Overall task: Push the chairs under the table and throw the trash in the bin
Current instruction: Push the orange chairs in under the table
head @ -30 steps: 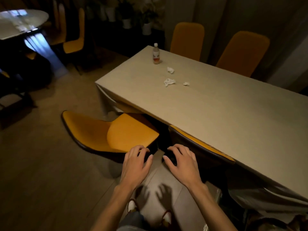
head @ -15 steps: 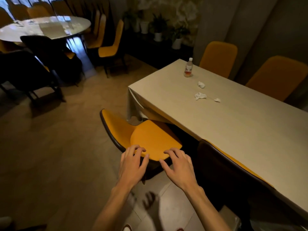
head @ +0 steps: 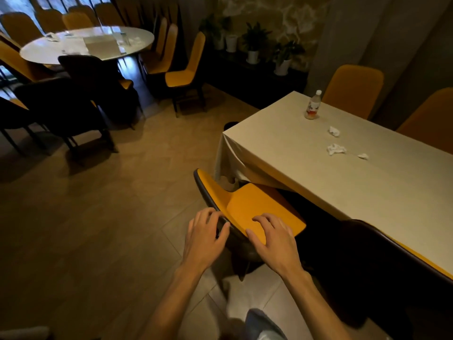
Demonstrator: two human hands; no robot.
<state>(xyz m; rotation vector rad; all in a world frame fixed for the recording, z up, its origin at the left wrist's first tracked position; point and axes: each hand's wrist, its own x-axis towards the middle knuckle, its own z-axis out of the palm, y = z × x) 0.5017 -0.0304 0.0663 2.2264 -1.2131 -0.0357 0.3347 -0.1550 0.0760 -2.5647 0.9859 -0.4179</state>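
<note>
Chair point(head: 255, 207) partly under table point(head: 367, 182), bottle point(head: 312, 106), tissues point(head: 335, 149)

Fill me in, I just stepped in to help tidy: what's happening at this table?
A person is reaching for a pulled-out yellow chair: left hand at its dark backrest edge, right hand over the seat. The chair's seat is only partly under the cloth-covered rectangular table. A small plastic bottle and three crumpled white tissues lie on top.

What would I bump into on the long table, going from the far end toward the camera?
Bottle → small crumpled tissue → bigger crumpled tissue → tiny paper scrap, all on the tablecloth.
</note>
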